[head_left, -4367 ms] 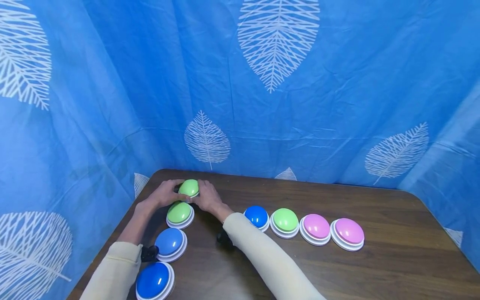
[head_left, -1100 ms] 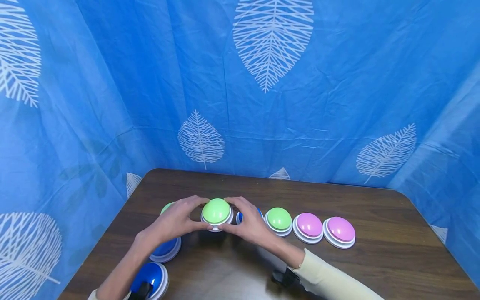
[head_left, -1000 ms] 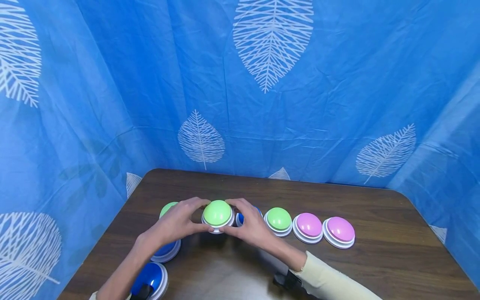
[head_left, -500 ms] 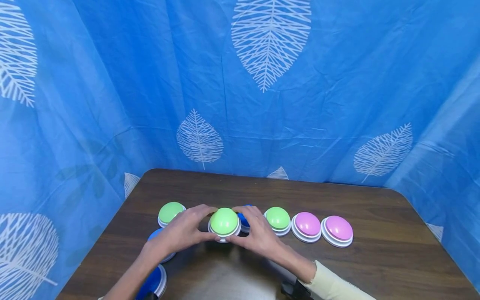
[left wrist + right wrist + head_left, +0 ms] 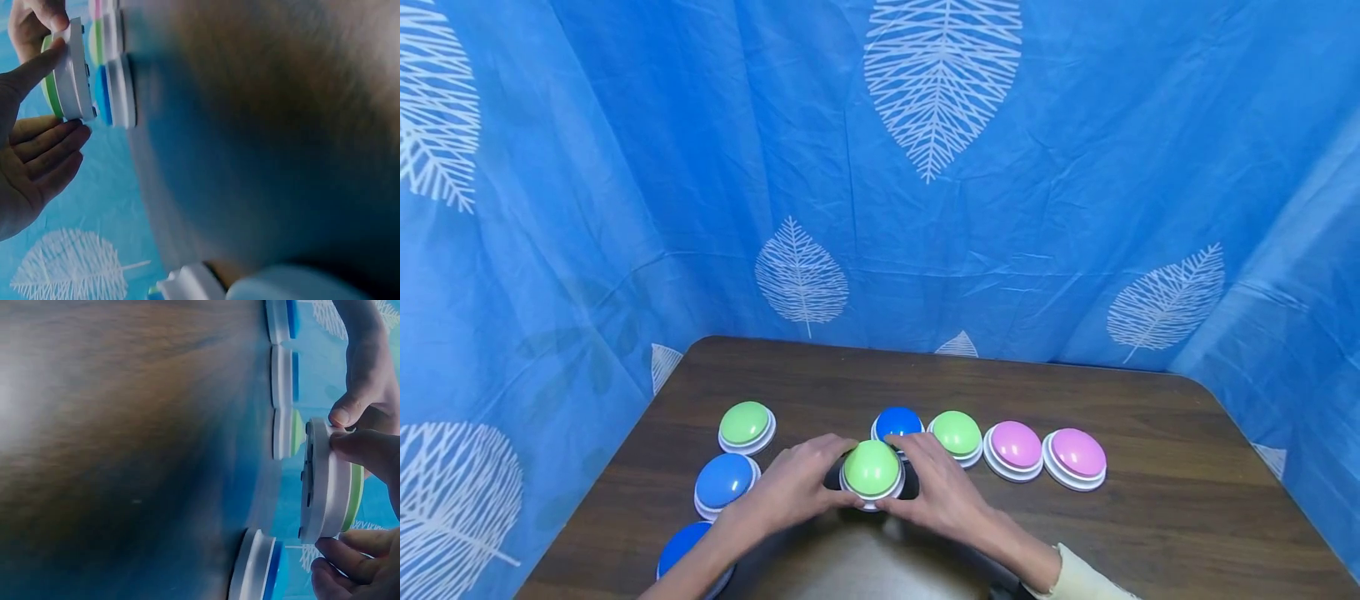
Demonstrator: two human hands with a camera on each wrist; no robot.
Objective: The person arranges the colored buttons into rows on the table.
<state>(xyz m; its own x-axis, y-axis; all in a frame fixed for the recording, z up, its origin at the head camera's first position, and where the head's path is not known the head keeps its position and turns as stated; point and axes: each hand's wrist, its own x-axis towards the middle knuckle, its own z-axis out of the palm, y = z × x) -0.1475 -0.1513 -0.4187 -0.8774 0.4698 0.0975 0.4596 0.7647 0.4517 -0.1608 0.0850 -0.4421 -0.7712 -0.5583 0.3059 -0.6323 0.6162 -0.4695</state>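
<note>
- Fingers (image 5: 835, 448) of the left hand (image 5: 805, 481) at 9 o'clock and the right hand (image 5: 943, 489) at 3 o'clock jointly grip the green-domed push button (image 5: 871, 468).
- Held unit: white base (image 5: 70, 69) raised clear of the wooden bench (image 5: 1150, 533).
- Back row, from held unit: dark-blue button (image 5: 898, 423) at 1 o'clock; row green button (image 5: 956, 432) at 2; inner pink button (image 5: 1016, 445) and outer pink button (image 5: 1078, 452) near 3.
- Left column: corner green button (image 5: 744, 422) at 10; light-blue button (image 5: 723, 480) at 9; lower blue button (image 5: 681, 546) at 8.
- Leaf-print curtain (image 5: 1037, 208): 12 o'clock, behind bench.

Head looks down; close wrist views share the held button (image 5: 72, 76).
</note>
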